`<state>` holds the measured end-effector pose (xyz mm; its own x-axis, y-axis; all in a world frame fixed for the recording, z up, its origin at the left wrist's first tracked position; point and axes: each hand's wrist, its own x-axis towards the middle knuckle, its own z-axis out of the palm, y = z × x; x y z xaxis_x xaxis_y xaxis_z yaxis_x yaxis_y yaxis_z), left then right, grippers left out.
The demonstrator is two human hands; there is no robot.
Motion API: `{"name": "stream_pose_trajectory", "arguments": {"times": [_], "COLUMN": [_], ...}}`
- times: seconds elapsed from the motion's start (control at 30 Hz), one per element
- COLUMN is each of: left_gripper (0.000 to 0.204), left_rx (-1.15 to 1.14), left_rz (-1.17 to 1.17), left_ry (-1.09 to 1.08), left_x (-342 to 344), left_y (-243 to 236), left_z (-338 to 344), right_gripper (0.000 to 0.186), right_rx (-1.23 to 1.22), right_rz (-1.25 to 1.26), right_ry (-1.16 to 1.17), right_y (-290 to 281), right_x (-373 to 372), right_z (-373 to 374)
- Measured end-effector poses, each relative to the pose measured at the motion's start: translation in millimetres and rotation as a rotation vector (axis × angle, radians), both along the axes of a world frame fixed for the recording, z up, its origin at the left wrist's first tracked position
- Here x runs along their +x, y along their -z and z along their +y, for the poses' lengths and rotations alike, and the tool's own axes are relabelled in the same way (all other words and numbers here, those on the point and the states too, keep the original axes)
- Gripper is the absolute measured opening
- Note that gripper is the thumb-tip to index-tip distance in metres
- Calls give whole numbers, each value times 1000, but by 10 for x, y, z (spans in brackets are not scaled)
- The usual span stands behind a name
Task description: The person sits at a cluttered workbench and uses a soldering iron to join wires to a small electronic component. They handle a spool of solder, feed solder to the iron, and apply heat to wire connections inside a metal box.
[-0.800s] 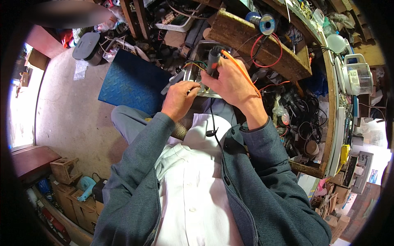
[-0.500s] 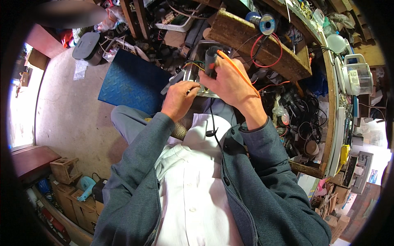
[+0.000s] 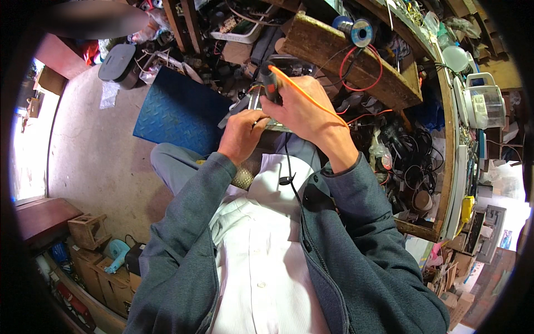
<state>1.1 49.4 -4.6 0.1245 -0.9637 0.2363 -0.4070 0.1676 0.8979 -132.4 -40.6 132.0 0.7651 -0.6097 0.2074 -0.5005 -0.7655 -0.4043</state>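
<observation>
My right hand [image 3: 306, 108] is closed round a corded tool [image 3: 269, 83] with a thick dark handle and a red patch. An orange cord [image 3: 311, 97] leaves the tool's top and runs back over the hand. The tool's working end is hidden by my fingers. Beside it, my left hand [image 3: 240, 136] has its fingertips pinched together at the near edge of an open metal case [image 3: 277, 127]; whatever lies between them is too small to make out. Thin coloured wires [image 3: 255, 88] show at the case's left side, just beyond the left hand.
A blue textured panel [image 3: 178, 111] lies to the left of the case. At right stands a worn wooden box [image 3: 345, 55] with a wire spool [image 3: 361, 33] on top and a red wire loop. Tangled black cables [image 3: 417, 150] fill the right side. A grey bin [image 3: 118, 64] stands far left.
My right hand has moved a little left with the corded tool, which now tilts more to the left. The left hand stays nearly in place at the case.
</observation>
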Motion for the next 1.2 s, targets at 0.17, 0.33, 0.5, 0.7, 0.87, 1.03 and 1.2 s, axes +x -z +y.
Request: {"name": "stream_pose_trajectory", "arguments": {"times": [0.17, 0.33, 0.5, 0.7, 0.87, 1.03, 1.2], "left_gripper": [17, 17, 17, 16, 15, 15, 15], "left_rx": [10, 1, -5, -9, -24, -33, -24], "left_rz": [-18, -5, -2, -15, -19, -13, -9], "left_ry": [3, 3, -3, -10, -17, -17, -12], "left_x": [4, 1, -6, -9, -8, -9, -10], "left_y": [-37, -28, -1, 6, 30, 33, 32], "left_z": [7, 5, 2, -1, -4, -7, -10], "right_gripper": [25, 25, 25, 25, 25, 26, 26], "right_rx": [13, 12, 14, -2, -2, -14, -9], "right_rz": [23, 30, 25, 26, 27, -7, -4], "right_ry": [20, 18, 20, 36, 30, 20, 22], "right_y": [-13, -15, -16, -40, -61, -28, -31], "right_x": [5, 5, -1, -17, -16, -21, -26], "right_z": [13, 9, 7, 8, 8, 3, 12]}}
